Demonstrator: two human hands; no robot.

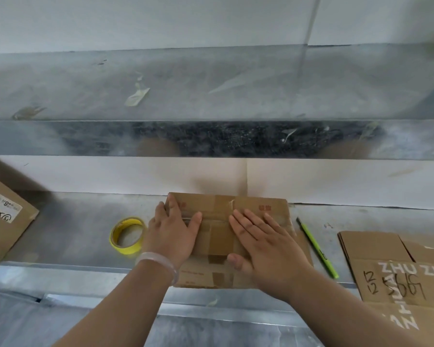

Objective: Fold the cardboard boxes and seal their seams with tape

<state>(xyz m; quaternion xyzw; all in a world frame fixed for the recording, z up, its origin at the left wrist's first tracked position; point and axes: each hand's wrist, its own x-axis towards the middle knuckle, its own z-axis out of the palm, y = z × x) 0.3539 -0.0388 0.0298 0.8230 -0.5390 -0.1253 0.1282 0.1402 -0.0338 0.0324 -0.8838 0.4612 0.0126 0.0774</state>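
A small brown cardboard box (pixel 218 209) lies on the metal worktop (pixel 85 221) in front of me, its top flaps closed and crossed by strips of brown tape. My left hand (pixel 172 234) rests flat on the left part of the top, fingers reaching the far left edge. My right hand (pixel 263 242) presses flat on the right part, fingers spread. Neither hand grips anything. A roll of yellow tape (pixel 127 235) lies flat just left of the box, close to my left wrist.
A green utility knife (pixel 317 247) lies right of the box. Flattened cardboard sheets (pixel 398 279) with writing are stacked at the right. Another labelled cardboard box (pixel 5 221) sits at the far left. A metal shelf (pixel 211 96) with tape scraps runs above the worktop.
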